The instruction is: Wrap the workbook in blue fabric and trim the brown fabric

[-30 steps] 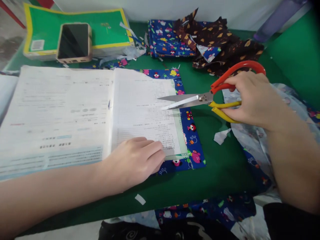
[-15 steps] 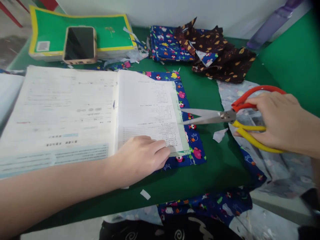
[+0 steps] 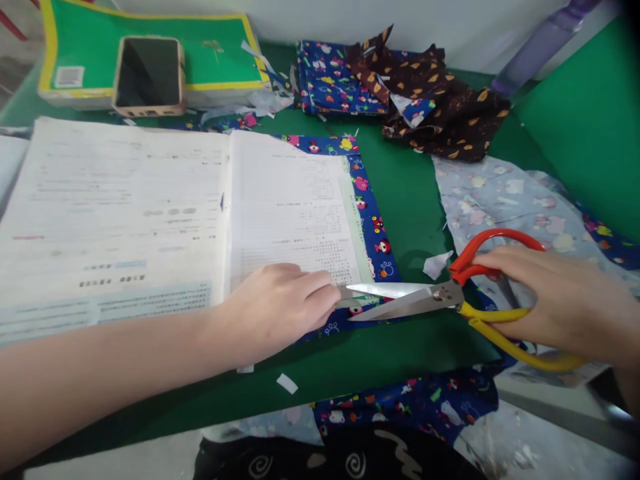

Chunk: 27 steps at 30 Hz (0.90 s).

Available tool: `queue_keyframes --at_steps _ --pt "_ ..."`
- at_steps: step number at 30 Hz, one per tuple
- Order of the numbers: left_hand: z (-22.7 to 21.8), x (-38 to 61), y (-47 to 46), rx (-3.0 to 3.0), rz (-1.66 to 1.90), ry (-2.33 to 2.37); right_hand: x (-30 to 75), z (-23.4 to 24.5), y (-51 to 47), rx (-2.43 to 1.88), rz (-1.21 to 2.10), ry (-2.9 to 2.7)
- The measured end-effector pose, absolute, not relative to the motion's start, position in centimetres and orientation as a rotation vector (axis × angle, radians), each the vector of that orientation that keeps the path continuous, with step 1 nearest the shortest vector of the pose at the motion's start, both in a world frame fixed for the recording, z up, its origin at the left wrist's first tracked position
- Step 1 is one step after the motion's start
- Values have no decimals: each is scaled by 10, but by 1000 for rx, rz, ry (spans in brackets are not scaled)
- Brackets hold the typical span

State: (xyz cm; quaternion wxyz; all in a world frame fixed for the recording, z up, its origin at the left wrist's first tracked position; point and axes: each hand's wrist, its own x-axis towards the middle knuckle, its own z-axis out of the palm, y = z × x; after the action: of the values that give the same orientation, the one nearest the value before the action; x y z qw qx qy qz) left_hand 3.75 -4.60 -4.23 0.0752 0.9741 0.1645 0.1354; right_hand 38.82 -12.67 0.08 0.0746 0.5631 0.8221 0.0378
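Note:
An open book [image 3: 290, 213] with printed pages lies on the green table, and a blue patterned cloth [image 3: 373, 217] borders its right page. My left hand [image 3: 285, 300] rests with curled fingers on that page's lower edge, closed on the book; its thumb and exact grip are hidden. My right hand [image 3: 545, 293] holds a pair of scissors [image 3: 445, 293] with one red and one yellow handle. The blades are parted and point left, over the cloth's lower right corner, close to my left fingertips.
A phone [image 3: 150, 73] sits on a green and yellow book [image 3: 210, 47] at the back left. Folded blue cloth [image 3: 340, 83] and crumpled brown cloth [image 3: 440, 107] lie behind. More cloth [image 3: 525, 207] spreads at right. A purple bottle [image 3: 543, 50] stands by the wall; paper scraps [image 3: 287, 383] are scattered.
My right hand has brought the scissors down and toward me, from the right edge of the page to its lower right corner. My left hand stays in place on the book.

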Motion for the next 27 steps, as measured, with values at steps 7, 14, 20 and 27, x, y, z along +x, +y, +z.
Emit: queue_keyframes --at_steps 7,14,20,27 --pt "-40 37 -47 2975 397 471 368 0 -121 1607 72 2569" --pt "-40 37 -47 2976 388 466 357 -3 -113 1481 186 2758" --pt "-39 37 -47 2972 389 457 350 -6 -110 1472 147 2775" --pt "-40 37 -47 2972 402 472 352 -4 -107 1386 171 2845"
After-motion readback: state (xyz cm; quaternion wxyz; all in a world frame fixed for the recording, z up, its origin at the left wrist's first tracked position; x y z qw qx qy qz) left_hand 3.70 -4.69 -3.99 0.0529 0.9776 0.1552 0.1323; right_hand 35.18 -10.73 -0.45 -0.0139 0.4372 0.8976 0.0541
